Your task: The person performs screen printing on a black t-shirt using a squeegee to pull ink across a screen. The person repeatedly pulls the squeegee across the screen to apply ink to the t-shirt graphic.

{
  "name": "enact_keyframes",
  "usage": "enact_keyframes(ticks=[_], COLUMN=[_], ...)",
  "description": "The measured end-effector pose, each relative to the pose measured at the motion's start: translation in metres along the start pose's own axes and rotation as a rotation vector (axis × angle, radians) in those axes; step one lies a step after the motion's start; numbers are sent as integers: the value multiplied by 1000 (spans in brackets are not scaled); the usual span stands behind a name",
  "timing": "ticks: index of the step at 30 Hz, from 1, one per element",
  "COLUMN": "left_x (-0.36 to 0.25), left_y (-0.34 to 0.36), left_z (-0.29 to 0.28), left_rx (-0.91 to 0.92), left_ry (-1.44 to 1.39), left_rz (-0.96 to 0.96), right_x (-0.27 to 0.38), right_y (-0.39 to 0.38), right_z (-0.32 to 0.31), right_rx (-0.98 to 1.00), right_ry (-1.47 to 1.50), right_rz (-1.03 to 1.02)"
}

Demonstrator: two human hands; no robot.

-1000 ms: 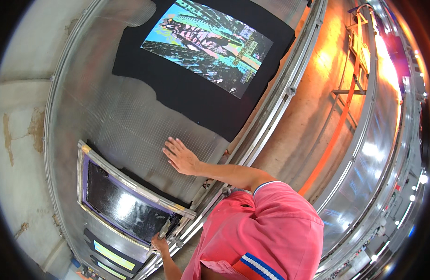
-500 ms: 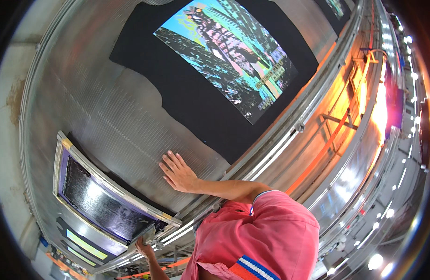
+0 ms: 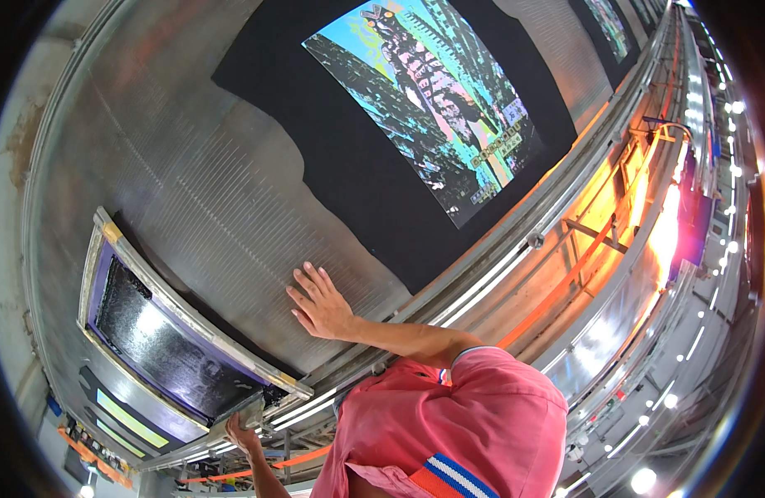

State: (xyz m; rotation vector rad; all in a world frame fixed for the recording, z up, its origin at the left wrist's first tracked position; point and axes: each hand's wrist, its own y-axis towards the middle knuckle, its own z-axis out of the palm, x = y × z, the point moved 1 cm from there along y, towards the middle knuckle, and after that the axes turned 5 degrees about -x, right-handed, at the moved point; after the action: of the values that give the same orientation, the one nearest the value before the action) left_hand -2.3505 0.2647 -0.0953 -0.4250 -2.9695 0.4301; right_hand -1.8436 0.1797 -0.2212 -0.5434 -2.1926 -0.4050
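My right hand [image 3: 322, 307] is open, fingers spread, resting on or just over the bare metal table [image 3: 191, 199], below a black shirt [image 3: 332, 174] printed with a colourful picture [image 3: 420, 91]. To its left lies a framed printing screen [image 3: 171, 332] with dark, wet ink and purple borders. At the screen's lower right end my left hand [image 3: 243, 436] has its fingers closed on a grey tool [image 3: 249, 412], partly hidden and small in view.
More shirts lie along the table [image 3: 611, 29], and yellow printed pieces [image 3: 129, 415] at lower left. A metal rail [image 3: 535, 241] edges the table. At right are orange bars, a glowing lamp [image 3: 671, 216] and another long metal table [image 3: 594, 340]. A pale wall [image 3: 17, 166] runs at left.
The view has swung, so the screen sits farther left and more of the lit hall shows at right and bottom. Both hands keep much the same places on the table and screen.
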Motion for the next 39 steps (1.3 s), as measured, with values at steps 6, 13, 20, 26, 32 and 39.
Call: enact_keyframes(ticks=[6, 13, 20, 26, 32, 39], left_x=[6, -11, -42, 3, 58, 63], left_y=[6, 27, 39, 71, 75, 43], left_z=[2, -5, -40, -48, -43, -27], left_rx=[47, 96, 156, 369, 259, 45], left_ry=[30, 59, 260, 9, -83, -147], left_rz=[-74, -137, 9, 236, 469, 468], right_x=[5, 5, 12, 96, 195, 191], right_y=[1, -6, 3, 29, 36, 53], right_z=[-6, -2, 4, 29, 130, 172], right_rx=[-45, -166, -229, -310, -34, -3], right_ry=[13, 72, 192, 172, 102, -152], right_rz=[-10, -13, 237, 410, 315, 475])
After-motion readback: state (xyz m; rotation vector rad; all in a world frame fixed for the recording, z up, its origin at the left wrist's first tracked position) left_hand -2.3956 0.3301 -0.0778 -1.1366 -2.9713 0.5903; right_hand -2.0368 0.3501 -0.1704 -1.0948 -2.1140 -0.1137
